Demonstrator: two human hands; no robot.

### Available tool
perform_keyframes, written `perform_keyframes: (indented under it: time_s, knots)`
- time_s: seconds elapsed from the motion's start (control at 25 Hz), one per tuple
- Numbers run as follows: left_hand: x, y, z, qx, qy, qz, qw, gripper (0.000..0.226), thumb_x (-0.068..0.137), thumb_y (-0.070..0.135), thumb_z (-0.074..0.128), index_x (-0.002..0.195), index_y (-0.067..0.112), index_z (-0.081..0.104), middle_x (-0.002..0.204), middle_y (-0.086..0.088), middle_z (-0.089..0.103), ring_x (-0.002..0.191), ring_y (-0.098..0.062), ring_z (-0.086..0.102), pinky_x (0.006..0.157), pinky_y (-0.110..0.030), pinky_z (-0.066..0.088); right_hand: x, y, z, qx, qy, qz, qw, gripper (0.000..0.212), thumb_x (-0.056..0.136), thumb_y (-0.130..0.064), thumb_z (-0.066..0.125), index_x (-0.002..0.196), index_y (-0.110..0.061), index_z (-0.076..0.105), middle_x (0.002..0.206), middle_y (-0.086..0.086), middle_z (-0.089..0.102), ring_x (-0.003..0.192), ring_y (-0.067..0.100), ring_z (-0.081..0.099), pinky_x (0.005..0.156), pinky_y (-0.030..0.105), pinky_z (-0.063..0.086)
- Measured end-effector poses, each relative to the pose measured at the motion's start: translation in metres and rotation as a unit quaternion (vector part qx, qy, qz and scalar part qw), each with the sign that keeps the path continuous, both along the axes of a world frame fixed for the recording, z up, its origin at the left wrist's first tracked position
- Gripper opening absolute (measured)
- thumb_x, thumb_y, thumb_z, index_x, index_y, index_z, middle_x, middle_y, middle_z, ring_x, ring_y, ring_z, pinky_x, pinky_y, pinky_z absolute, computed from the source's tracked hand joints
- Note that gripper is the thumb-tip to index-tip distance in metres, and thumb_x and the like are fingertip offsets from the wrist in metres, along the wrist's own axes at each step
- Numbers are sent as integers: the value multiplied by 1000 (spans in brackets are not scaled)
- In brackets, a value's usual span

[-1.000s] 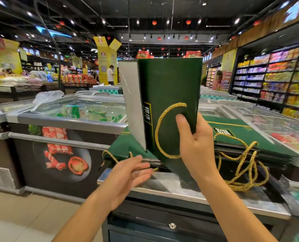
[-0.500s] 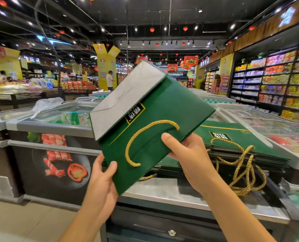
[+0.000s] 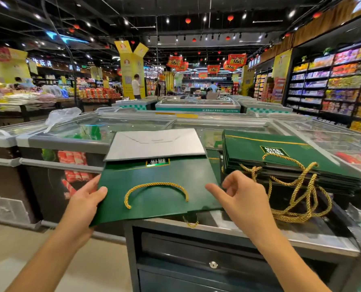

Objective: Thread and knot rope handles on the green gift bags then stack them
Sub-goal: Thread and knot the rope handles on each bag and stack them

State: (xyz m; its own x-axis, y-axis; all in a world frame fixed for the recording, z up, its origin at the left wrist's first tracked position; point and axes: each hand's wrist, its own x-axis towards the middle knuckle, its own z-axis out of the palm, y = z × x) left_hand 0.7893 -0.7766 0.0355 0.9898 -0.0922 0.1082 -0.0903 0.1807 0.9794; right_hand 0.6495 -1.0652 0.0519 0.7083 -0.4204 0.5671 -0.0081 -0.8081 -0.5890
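A flat green gift bag (image 3: pixel 158 180) lies level over the counter, its grey folded base (image 3: pixel 154 144) pointing away from me. A gold rope handle (image 3: pixel 156 189) arches across its near face. My left hand (image 3: pixel 85 199) grips the bag's left edge, thumb on top. My right hand (image 3: pixel 242 197) hovers at the bag's right edge with fingers loosely curled; its thumb tip reaches the edge and it holds nothing. Another green bag lies beneath, with a gold rope end (image 3: pixel 191 224) poking out. To the right sits a stack of green bags (image 3: pixel 280 157), with their gold handles (image 3: pixel 297 199) hanging over its front.
The bags rest on a steel-topped dark cabinet (image 3: pixel 270 237) with a locked drawer. Glass-lidded chest freezers (image 3: pixel 74 133) stand behind and to the left, and another freezer (image 3: pixel 343 142) at the right. Store shelves (image 3: pixel 333 85) line the right wall. Shoppers stand far off.
The bag went from upright to tilted to lying flat over the counter. My left hand took hold of its left edge. My right hand let go and drew back to the right edge.
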Motion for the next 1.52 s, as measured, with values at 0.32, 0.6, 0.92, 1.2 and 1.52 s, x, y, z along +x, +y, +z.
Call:
perform_keyframes:
  time_s: [0.32,0.6,0.92,1.2,1.52]
  knots:
    - [13,-35,-25,264,-98,38,959,33,102,14,53,134,13,58,120,-4,69,102,-18,67,87,-34,54,36,3,-36,-127,170,167,963,49,105,-45,48,149,-23,50,157,-7,44,146,8,33,120,26,23]
    - [31,-62,-1,595,-324,-27,735,50,102,41,40,147,22,48,154,-5,40,144,-26,31,117,-38,25,38,-1,-25,-127,179,153,964,42,101,-43,55,138,-22,60,141,-6,57,132,11,48,111,27,35]
    - [39,-71,-33,606,-323,-74,723,60,101,42,13,157,28,28,166,0,20,153,-17,12,123,-36,8,66,17,-6,-177,246,181,936,47,96,-49,62,138,-28,61,133,2,59,124,23,54,107,45,43]
    - [39,-71,-36,596,-335,-68,726,63,98,43,9,157,30,28,166,1,21,153,-17,13,123,-35,9,79,26,8,-119,187,233,947,7,102,-24,58,100,-18,61,89,-4,69,83,15,65,83,42,55]
    - [44,-72,-39,597,-342,-59,724,50,108,34,19,157,31,27,166,1,21,153,-16,13,124,-37,10,80,25,55,-228,214,239,919,21,96,-16,68,115,-24,73,91,-11,66,83,6,61,76,18,49]
